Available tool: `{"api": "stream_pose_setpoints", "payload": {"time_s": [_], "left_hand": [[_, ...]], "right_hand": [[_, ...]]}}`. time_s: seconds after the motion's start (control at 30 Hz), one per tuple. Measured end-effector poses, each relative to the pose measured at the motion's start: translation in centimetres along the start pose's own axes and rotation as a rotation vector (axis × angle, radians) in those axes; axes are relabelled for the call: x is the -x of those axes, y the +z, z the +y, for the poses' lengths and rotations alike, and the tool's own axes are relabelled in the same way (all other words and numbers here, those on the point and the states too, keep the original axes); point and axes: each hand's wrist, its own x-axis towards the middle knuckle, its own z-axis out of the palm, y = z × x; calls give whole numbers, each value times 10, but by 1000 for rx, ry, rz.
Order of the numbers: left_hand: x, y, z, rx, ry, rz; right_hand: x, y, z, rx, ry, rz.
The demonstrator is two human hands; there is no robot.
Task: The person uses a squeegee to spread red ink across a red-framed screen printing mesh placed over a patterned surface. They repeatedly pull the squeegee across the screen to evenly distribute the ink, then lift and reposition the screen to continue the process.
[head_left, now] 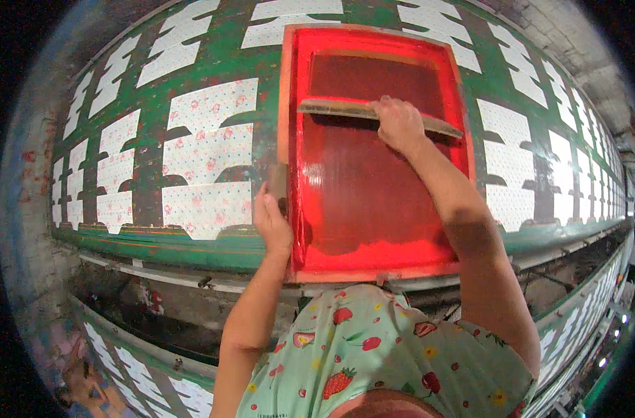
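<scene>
A screen frame (377, 265) with red ink smeared over its mesh lies on the long green table (199, 252). Across its upper part my right hand (398, 122) grips a long squeegee (331, 106), with red ink along it. At the frame's left edge my left hand (274, 221) is closed on a brownish block or handle (278, 177); whether it is fixed to the frame I cannot tell. White cut fabric pieces (209, 153) with small pink and blue prints lie in rows either side of the frame.
A metal rail (157, 272) runs along the table's near edge. Beyond a dark gap, a parallel table with more white pieces (133, 366) shows behind my body, in a strawberry-print top (373, 348). Blurred skin-coloured shapes (91, 390) at the lower left may be another person.
</scene>
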Motion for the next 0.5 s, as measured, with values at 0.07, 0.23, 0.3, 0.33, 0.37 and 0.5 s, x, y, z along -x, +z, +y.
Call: {"api": "stream_pose_setpoints", "payload": {"time_s": [0.07,0.23,0.3,0.33,0.37,0.5], "left_hand": [[3,1,1,-53,5,28],[5,6,9,-82,-25,78],[6,6,12,-102,-2,72],[6,6,12,-117,-21,72],[6,6,13,-131,-25,78],[5,6,10,-161,-22,86]], "right_hand": [[-43,3,22,18,-6,28],[-126,13,75,-19,-39,80],[-149,10,91,-26,-70,120],[-163,6,100,-11,-65,66],[-172,4,106,-6,-65,84],[-189,5,126,11,-46,113]]}}
